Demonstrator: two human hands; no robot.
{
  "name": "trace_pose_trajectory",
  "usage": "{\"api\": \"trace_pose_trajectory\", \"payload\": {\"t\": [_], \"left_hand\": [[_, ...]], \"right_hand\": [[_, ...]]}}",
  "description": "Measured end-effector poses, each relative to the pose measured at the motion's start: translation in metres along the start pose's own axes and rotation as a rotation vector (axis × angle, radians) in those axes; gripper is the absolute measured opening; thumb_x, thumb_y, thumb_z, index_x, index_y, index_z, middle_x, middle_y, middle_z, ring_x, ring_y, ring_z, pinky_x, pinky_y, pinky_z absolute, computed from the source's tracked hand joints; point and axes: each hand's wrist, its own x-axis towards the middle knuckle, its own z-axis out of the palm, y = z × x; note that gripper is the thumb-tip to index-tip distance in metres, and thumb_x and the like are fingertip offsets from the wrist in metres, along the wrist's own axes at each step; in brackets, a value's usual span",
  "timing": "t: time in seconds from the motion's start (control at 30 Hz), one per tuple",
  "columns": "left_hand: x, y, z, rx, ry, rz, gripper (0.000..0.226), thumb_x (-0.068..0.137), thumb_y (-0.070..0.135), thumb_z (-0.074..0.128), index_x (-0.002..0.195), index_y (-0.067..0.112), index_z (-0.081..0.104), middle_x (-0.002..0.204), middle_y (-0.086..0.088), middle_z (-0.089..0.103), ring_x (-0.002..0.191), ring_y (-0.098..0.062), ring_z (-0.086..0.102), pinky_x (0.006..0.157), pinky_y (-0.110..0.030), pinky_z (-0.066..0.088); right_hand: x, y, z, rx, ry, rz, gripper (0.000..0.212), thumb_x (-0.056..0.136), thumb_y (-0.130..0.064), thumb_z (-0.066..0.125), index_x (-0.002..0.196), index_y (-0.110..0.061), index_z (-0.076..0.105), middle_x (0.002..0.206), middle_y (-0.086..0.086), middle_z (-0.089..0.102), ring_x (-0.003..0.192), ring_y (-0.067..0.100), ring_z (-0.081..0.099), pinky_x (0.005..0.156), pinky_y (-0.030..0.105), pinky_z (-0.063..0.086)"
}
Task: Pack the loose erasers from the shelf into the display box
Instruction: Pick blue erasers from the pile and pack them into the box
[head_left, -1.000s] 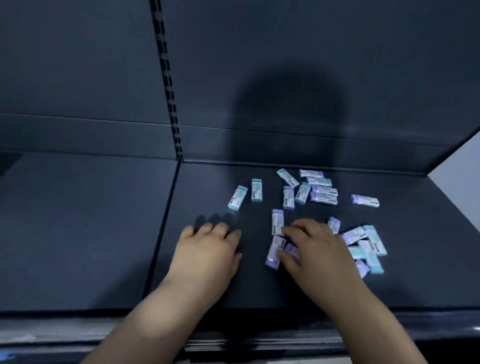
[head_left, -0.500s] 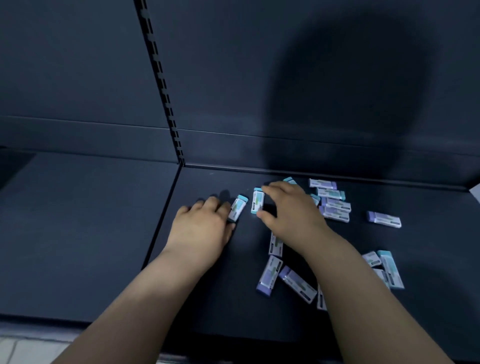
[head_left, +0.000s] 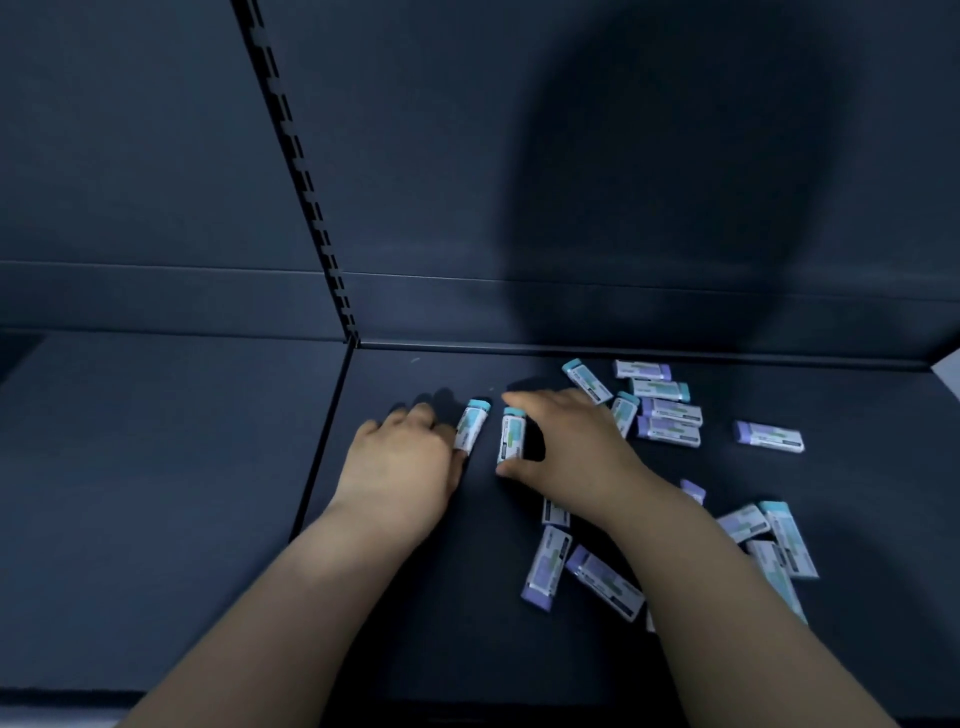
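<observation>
Several loose erasers in white sleeves with teal or purple ends lie scattered on the dark shelf (head_left: 415, 597). My right hand (head_left: 571, 447) reaches over them, its forefinger and thumb closed on the two ends of a teal-capped eraser (head_left: 511, 434) that still rests on the shelf. My left hand (head_left: 400, 462) lies palm down beside it and holds nothing; its edge touches another teal-capped eraser (head_left: 470, 423). More erasers sit in a cluster at the back right (head_left: 667, 415) and in a group near my right forearm (head_left: 602, 579). No display box is in view.
A slotted upright (head_left: 306, 192) divides the dark back wall. A seam (head_left: 322, 457) splits the shelf into a bare left panel and the right panel with the erasers. One purple-ended eraser (head_left: 769, 435) lies alone at the far right.
My right hand moved from the near erasers up and left to the teal-capped eraser and closed around it. My left hand slid forward to the neighbouring eraser. The camera leaned in closer.
</observation>
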Motion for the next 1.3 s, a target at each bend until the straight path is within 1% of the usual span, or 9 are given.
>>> {"api": "trace_pose_trajectory", "payload": {"t": [0.13,0.3,0.43,0.53,0.73,0.83,0.97,1.07,1.3], "left_hand": [[0.000,0.000,0.000,-0.023,0.008,0.004,0.037,0.097,0.041,0.034,0.126,0.022,0.050,0.126,-0.001,0.046,0.117,-0.022,0.044,0.090,-0.031,0.034],[0.003,0.005,0.000,-0.129,0.007,0.031,0.051,0.094,0.047,0.041,0.137,0.019,0.038,0.133,-0.004,0.041,0.122,-0.023,0.042,0.098,-0.032,0.034],[0.010,0.007,0.000,-0.141,-0.028,0.022,0.042,0.095,0.034,0.044,0.133,0.014,0.044,0.129,-0.008,0.044,0.118,-0.026,0.044,0.094,-0.032,0.037],[0.006,0.008,-0.004,-0.211,-0.064,-0.030,0.033,0.095,0.023,0.045,0.126,0.011,0.050,0.122,-0.011,0.051,0.108,-0.030,0.053,0.083,-0.033,0.042],[-0.015,-0.007,-0.005,-0.291,-0.107,-0.003,0.034,0.093,0.021,0.046,0.127,0.020,0.043,0.107,-0.009,0.060,0.098,-0.030,0.059,0.075,-0.033,0.047],[-0.022,-0.015,-0.006,-0.271,-0.069,0.028,0.040,0.094,0.030,0.046,0.134,0.026,0.041,0.121,-0.003,0.054,0.110,-0.027,0.055,0.087,-0.035,0.047],[-0.020,-0.019,-0.012,-0.159,-0.083,0.141,0.068,0.087,0.055,0.052,0.145,0.029,0.027,0.140,0.002,0.037,0.130,-0.021,0.036,0.103,-0.033,0.035],[-0.014,-0.017,-0.014,-0.106,-0.129,0.148,0.080,0.081,0.061,0.056,0.146,0.025,0.025,0.141,0.002,0.030,0.131,-0.021,0.031,0.105,-0.036,0.032],[-0.012,-0.018,-0.010,-0.151,-0.155,0.129,0.080,0.079,0.058,0.061,0.145,0.025,0.027,0.138,0.003,0.029,0.128,-0.021,0.034,0.105,-0.035,0.034]], "right_hand": [[-0.010,-0.002,0.001,0.010,-0.009,-0.005,0.074,0.081,-0.045,0.066,0.143,-0.032,0.029,0.146,-0.010,0.037,0.135,0.014,0.025,0.108,0.034,0.019],[-0.023,-0.003,0.003,0.152,0.044,0.012,0.078,0.079,-0.044,0.069,0.143,-0.036,0.025,0.140,-0.015,0.044,0.130,0.009,0.029,0.106,0.028,0.017],[-0.034,-0.003,0.001,0.232,0.113,0.009,0.083,0.076,-0.043,0.072,0.143,-0.040,0.023,0.131,-0.029,0.043,0.126,0.002,0.030,0.106,0.025,0.017],[-0.040,-0.002,0.000,0.245,0.130,0.013,0.082,0.075,-0.044,0.072,0.141,-0.043,0.024,0.122,-0.037,0.038,0.124,-0.002,0.029,0.107,0.025,0.018],[-0.045,-0.011,0.010,0.070,0.084,0.007,0.078,0.077,-0.048,0.068,0.142,-0.038,0.027,0.138,-0.016,0.044,0.128,0.005,0.028,0.102,0.025,0.019],[-0.045,-0.016,0.014,-0.040,0.037,-0.012,0.075,0.079,-0.049,0.064,0.143,-0.036,0.027,0.141,-0.014,0.041,0.130,0.008,0.025,0.099,0.027,0.019],[-0.046,-0.016,0.012,-0.109,0.027,-0.015,0.075,0.080,-0.050,0.063,0.143,-0.034,0.026,0.144,-0.014,0.038,0.133,0.009,0.024,0.102,0.030,0.020],[-0.047,-0.016,0.010,-0.151,0.031,-0.010,0.077,0.079,-0.052,0.062,0.144,-0.033,0.026,0.145,-0.013,0.036,0.134,0.010,0.024,0.103,0.031,0.019],[-0.046,-0.017,0.006,-0.272,0.007,-0.003,0.076,0.077,-0.059,0.059,0.141,-0.027,0.033,0.140,-0.007,0.040,0.130,0.015,0.028,0.104,0.033,0.020]]}}
